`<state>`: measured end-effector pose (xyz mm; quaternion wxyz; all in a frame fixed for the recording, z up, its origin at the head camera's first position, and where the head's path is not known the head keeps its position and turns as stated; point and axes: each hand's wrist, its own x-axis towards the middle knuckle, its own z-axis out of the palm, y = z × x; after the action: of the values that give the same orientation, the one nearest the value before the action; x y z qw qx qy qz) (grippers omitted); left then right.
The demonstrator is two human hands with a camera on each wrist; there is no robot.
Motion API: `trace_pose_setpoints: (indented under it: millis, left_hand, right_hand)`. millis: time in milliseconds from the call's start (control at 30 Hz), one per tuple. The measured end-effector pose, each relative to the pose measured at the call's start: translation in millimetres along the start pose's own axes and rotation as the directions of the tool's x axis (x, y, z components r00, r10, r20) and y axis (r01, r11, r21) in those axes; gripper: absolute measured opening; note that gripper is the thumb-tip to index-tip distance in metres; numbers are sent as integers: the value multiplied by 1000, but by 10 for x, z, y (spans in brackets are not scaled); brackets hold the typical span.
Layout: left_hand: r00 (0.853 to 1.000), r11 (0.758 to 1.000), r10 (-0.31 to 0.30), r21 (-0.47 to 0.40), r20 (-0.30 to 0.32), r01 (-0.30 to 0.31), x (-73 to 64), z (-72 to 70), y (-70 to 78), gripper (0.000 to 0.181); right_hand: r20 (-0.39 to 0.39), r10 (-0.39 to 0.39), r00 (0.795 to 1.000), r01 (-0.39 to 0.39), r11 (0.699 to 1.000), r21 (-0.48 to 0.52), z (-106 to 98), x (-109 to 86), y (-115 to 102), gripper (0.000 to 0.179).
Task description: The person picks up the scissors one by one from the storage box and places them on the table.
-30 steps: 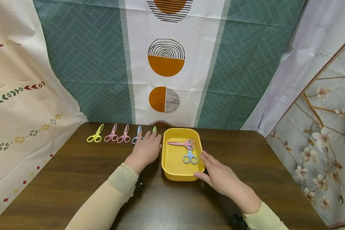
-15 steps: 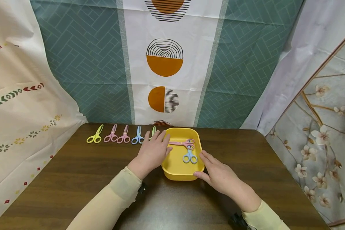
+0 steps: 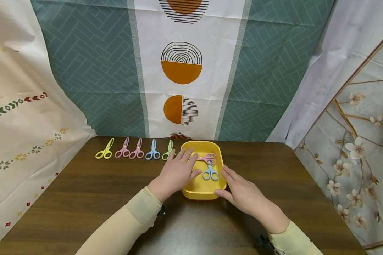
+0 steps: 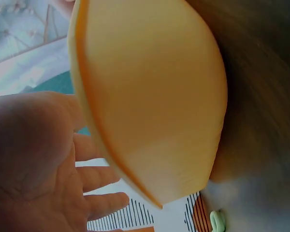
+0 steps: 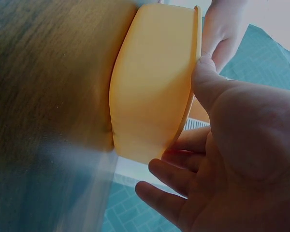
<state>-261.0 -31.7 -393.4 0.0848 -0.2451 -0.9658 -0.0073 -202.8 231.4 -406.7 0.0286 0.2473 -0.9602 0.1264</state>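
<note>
A yellow plastic box (image 3: pixel 199 195) stands mid-table in the head view. In it lie pink scissors (image 3: pixel 205 159), partly behind my left fingers, and blue scissors (image 3: pixel 210 170). My left hand (image 3: pixel 177 171) is spread over the box's left rim, palm down, holding nothing. The left wrist view shows its fingers reaching across the rim of the box wall (image 4: pixel 154 96). My right hand (image 3: pixel 244 194) rests at the right rim, fingers extended along the side and thumb at the near corner. In the right wrist view that thumb (image 5: pixel 205 72) touches the rim.
Left of the box, along the table's back edge, lie yellow scissors (image 3: pixel 106 151), two pink pairs (image 3: pixel 124 149), blue scissors (image 3: pixel 153 151) and green scissors (image 3: pixel 170 150), the last close to my left fingers. A patterned cloth (image 3: pixel 111 88) hangs behind the dark wooden table (image 3: pixel 115 205).
My left hand has moved right, from over the blue and green scissors to over the box's left rim, uncovering both pairs. My right hand has stayed at the box.
</note>
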Motion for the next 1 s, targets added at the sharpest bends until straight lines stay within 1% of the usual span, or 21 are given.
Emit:
trace_pose_setpoints:
  millis: [233,433,600,867,1000]
  left_hand:
    - [999,1000,17,7,39,-17,96,50,88,69]
    - [998,1000,30,-5,46,-30,163,100,111,69]
    - [997,999,39,-20,70,-37,217,133,118,69]
    - [997,999,45,2,69,-45,335,168,186,65]
    - [993,998,50,33,107,-54,424,197,248,69]
  right_hand:
    - [-7,-9,1000,9,1000,-14,-8,19,-2,85]
    - [-3,-8,1000,8,1000,-12,-15,37,-21,87]
    - [9,0,1000,0,1000,-8,-20,41,-39,87]
    - [-12,-7,1000,7,1000,-19,-6,23,-33,84]
    - [-12,1,1000,-1,1000,-6,-3,2,-33,84]
